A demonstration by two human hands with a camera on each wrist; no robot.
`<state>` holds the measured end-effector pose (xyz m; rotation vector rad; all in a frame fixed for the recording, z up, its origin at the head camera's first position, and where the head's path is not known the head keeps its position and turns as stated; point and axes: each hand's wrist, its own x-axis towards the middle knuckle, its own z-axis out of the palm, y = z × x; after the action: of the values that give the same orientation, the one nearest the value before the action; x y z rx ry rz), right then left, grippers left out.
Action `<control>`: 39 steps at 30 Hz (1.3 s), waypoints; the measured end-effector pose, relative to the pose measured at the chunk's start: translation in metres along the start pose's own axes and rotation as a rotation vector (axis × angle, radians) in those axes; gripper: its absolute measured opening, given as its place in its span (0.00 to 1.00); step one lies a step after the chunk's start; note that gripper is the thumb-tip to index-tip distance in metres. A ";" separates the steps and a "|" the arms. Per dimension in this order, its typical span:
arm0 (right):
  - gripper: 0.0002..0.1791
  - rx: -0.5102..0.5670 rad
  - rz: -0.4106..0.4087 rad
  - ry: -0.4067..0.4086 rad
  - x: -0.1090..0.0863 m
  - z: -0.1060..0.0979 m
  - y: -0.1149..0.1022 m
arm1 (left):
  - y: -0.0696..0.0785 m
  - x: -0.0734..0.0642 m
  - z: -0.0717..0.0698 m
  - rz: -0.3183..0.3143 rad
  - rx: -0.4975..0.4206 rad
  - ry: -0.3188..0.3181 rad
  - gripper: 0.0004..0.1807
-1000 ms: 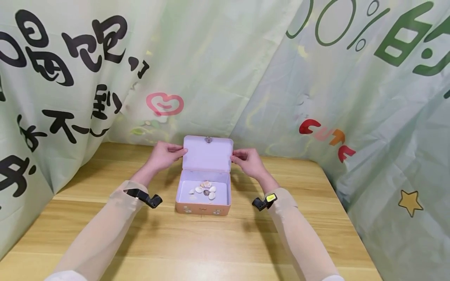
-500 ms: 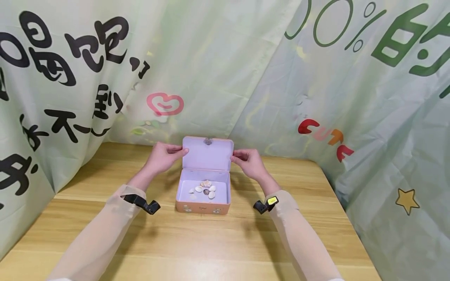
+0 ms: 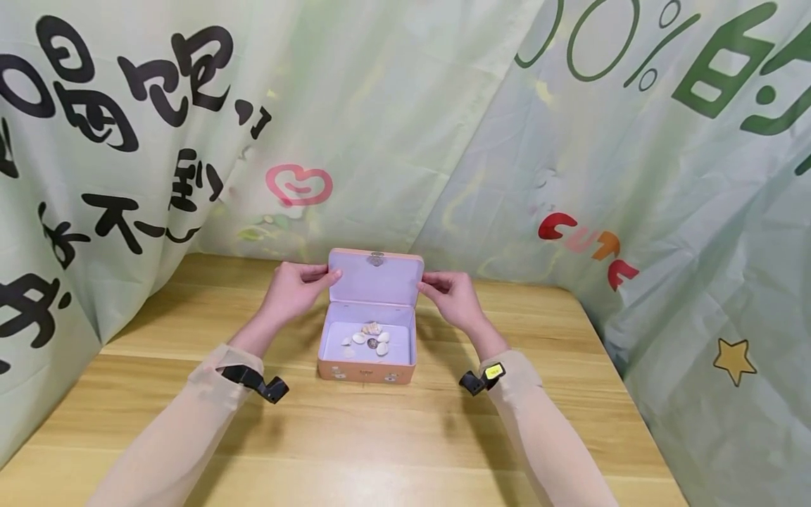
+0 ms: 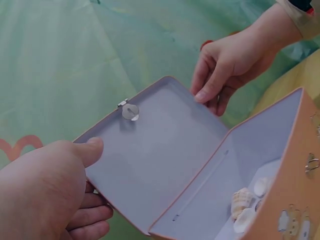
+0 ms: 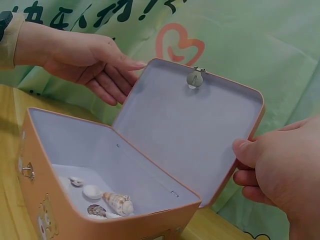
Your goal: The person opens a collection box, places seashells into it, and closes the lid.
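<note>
An orange tin box (image 3: 367,372) with a pale lilac inside stands on the table, its hinged lid (image 3: 376,278) raised. My left hand (image 3: 293,292) pinches the lid's left edge, thumb on the inner face and fingers behind. At the opposite edge, my right hand (image 3: 453,297) pinches the lid the same way. Several seashells lie on the box floor, among them a ridged spiral shell (image 5: 118,204), a white shell (image 5: 92,192) and a dark striped shell (image 5: 96,210). A round metal clasp (image 4: 130,112) sits at the lid's free edge.
The box stands toward the back of a wooden table (image 3: 380,443). Pale green printed cloth (image 3: 380,127) hangs close behind and along both sides. Black cameras are strapped to both wrists, such as the left wrist camera (image 3: 274,389).
The lid has tilted slightly forward, and more of its orange top rim shows. Both hands keep hold of its sides and have come down a little with it. The shells remain in the box.
</note>
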<state>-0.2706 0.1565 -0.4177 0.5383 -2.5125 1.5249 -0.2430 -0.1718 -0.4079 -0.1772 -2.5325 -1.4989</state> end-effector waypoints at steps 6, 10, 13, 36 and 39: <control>0.11 -0.002 -0.002 0.009 -0.007 0.001 -0.004 | 0.003 -0.012 0.005 -0.010 -0.043 0.027 0.35; 0.11 0.011 -0.011 0.021 -0.010 0.001 -0.003 | 0.003 -0.017 0.008 -0.017 -0.084 0.048 0.36; 0.10 0.018 -0.026 0.027 -0.011 0.002 -0.002 | 0.002 -0.020 0.009 -0.011 -0.109 0.057 0.36; 0.07 -0.009 -0.076 0.045 -0.030 0.003 -0.006 | 0.005 -0.045 0.018 -0.010 -0.132 0.167 0.38; 0.07 -0.006 -0.074 0.046 -0.033 0.003 -0.008 | 0.006 -0.047 0.020 -0.012 -0.129 0.189 0.38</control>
<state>-0.2373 0.1580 -0.4229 0.5816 -2.4337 1.4861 -0.1977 -0.1519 -0.4225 -0.0362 -2.2960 -1.6027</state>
